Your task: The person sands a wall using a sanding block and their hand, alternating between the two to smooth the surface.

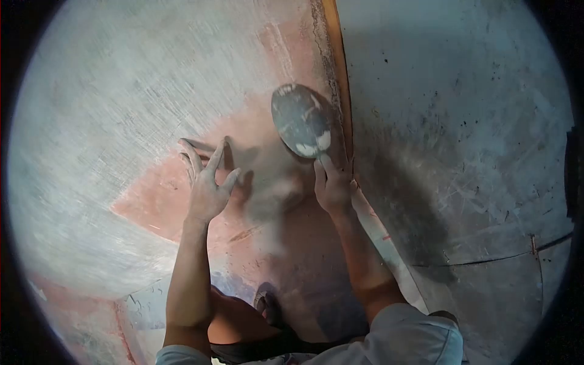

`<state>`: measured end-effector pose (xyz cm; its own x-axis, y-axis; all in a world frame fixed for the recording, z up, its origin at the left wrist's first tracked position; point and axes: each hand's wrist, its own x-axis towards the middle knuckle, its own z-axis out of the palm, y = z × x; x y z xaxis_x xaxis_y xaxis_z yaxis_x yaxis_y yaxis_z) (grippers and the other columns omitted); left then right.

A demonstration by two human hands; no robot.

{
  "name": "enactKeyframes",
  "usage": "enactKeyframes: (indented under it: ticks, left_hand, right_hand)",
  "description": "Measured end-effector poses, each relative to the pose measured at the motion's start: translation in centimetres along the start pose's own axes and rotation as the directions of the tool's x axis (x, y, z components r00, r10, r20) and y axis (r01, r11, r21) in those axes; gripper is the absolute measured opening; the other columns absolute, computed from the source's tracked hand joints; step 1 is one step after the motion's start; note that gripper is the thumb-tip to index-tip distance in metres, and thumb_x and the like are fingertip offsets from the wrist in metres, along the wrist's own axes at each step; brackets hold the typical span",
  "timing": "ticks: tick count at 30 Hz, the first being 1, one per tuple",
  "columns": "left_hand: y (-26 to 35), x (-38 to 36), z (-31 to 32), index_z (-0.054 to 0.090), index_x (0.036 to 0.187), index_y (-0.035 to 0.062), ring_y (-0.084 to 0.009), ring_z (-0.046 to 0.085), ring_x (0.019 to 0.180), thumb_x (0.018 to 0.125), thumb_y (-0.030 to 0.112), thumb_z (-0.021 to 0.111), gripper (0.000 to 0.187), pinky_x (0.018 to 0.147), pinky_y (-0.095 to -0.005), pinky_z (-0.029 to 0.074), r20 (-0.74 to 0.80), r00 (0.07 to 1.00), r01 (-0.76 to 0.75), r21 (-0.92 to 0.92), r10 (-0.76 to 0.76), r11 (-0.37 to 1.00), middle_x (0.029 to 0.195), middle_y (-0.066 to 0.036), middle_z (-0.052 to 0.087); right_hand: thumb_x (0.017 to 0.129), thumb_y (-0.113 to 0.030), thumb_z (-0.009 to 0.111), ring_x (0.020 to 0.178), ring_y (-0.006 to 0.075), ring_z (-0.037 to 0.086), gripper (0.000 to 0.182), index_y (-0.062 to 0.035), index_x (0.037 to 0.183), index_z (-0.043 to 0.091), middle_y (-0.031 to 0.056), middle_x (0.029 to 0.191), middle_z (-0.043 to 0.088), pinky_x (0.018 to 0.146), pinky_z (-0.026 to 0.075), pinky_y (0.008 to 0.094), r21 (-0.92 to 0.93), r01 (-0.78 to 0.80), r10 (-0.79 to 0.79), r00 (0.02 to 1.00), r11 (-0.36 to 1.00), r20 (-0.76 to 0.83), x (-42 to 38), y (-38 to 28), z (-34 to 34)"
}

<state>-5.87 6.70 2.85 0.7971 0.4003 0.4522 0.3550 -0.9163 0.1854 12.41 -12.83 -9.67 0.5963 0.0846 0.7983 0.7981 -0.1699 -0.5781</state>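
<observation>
My left hand (210, 185) is raised over the pinkish patch (158, 198) of a pale, scratched surface, its fingers spread and nothing in it. To the right, my right hand (333, 185) has its fingers stretched towards the lower end of a dark oval object (300, 118) with white smudges. The fingertips meet or overlap its lower edge; whether they grip it cannot be told. The oval lies against the pink and grey surface, left of a brown-orange edge strip (342, 79).
A grey-blue scuffed panel (462, 158) stands right of the strip, with a dark crack (486, 261) low on it. Below are my bent leg (243, 319) and a foot in a dark sandal (267, 304). Reddish patches mark the lower left.
</observation>
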Motion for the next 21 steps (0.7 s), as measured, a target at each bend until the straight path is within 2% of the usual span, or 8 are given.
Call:
enactKeyframes:
  ticks: [2,4,8,9,12,15,19,21]
  left_hand:
    - [0.7,0.0,-0.4,0.046,0.158,0.0201,-0.0585,-0.013,0.152,0.095,0.037,0.074,0.070,0.126,-0.0606,0.003,0.017,1.000,0.013,-0.003,-0.013,1.000,0.164,-0.039,-0.018]
    - [1.2,0.1,-0.7,0.046,0.158,0.0196,-0.0586,-0.013,0.152,0.095,0.036,0.073,0.070,0.126,-0.0608,0.004,0.026,0.999,0.034,-0.016,-0.033,0.999,0.164,-0.040,-0.018]
    - [0.6,0.1,0.0,0.047,0.157,0.0191,-0.0582,-0.013,0.152,0.095,0.035,0.074,0.070,0.126,-0.0605,0.007,-0.005,1.000,0.007,0.017,-0.007,1.000,0.164,-0.039,-0.017]
    - [0.7,-0.2,-0.2,0.047,0.157,0.0191,-0.0582,-0.013,0.152,0.095,0.035,0.074,0.070,0.126,-0.0605,0.007,0.003,1.000,0.013,0.022,-0.013,1.000,0.164,-0.039,-0.017]
    - [1.2,0.0,-0.9,0.048,0.157,0.0182,-0.0577,-0.013,0.153,0.094,0.033,0.075,0.070,0.126,-0.0600,0.008,0.035,0.997,0.065,-0.024,-0.064,0.998,0.165,-0.037,-0.017]
    - [1.0,-0.3,-1.0,0.049,0.156,0.0170,-0.0572,-0.012,0.153,0.094,0.032,0.076,0.069,0.126,-0.0596,0.007,0.060,0.996,0.067,-0.034,-0.065,0.997,0.166,-0.037,-0.016]
    - [1.1,-0.1,-1.0,0.050,0.155,0.0160,-0.0570,-0.010,0.154,0.094,0.033,0.076,0.069,0.127,-0.0590,0.007,0.037,0.998,0.048,-0.021,-0.047,0.999,0.166,-0.037,-0.015]
    - [1.0,0.0,-0.6,0.050,0.155,0.0159,-0.0568,-0.010,0.154,0.094,0.033,0.076,0.069,0.127,-0.0586,0.007,0.033,0.998,0.058,-0.030,-0.057,0.998,0.166,-0.037,-0.015]
  right_hand:
    - [0.105,-0.023,0.055,0.089,0.0504,0.063,0.024,-0.0031,0.106,0.069,0.0264,0.095,0.068,0.074,0.052,0.0513,-0.012,-0.078,0.079,0.992,0.997,0.099,-0.5,0.3,0.0]
    - [0.104,-0.016,0.054,0.122,0.0498,0.058,0.028,-0.0030,0.127,0.065,0.0306,0.128,0.063,0.103,0.048,0.0496,0.104,-0.212,0.178,0.947,0.972,0.266,2.8,-1.8,-0.7]
    - [0.106,-0.021,0.051,0.091,0.0500,0.063,0.023,-0.0049,0.103,0.067,0.0280,0.097,0.068,0.072,0.051,0.0547,0.103,-0.260,0.228,0.942,0.960,0.247,9.2,-4.6,0.2]
    - [0.104,-0.021,0.057,0.077,0.0417,0.063,0.019,-0.0044,0.101,0.065,0.0219,0.091,0.065,0.063,0.049,0.0516,0.086,-0.099,0.082,0.980,0.991,0.180,8.1,-3.0,1.6]
    - [0.104,-0.020,0.057,0.072,0.0395,0.061,0.018,-0.0049,0.102,0.066,0.0187,0.081,0.060,0.061,0.049,0.0494,-0.071,0.249,-0.249,0.969,0.966,0.008,3.9,-1.7,1.6]
    - [0.103,-0.018,0.057,0.071,0.0379,0.061,0.018,-0.0045,0.107,0.067,0.0172,0.082,0.058,0.060,0.050,0.0481,-0.384,0.257,-0.313,0.945,0.887,-0.092,-3.1,1.5,3.6]
    - [0.104,-0.021,0.056,0.070,0.0395,0.063,0.023,-0.0034,0.112,0.069,0.0185,0.088,0.064,0.060,0.050,0.0506,-0.128,0.241,-0.216,0.959,0.962,0.186,1.1,1.1,3.9]
    - [0.104,-0.020,0.054,0.077,0.0411,0.068,0.020,-0.0072,0.097,0.068,0.0136,0.094,0.073,0.070,0.054,0.0502,-0.073,-0.167,0.181,0.944,0.983,0.275,6.8,-2.8,2.4]
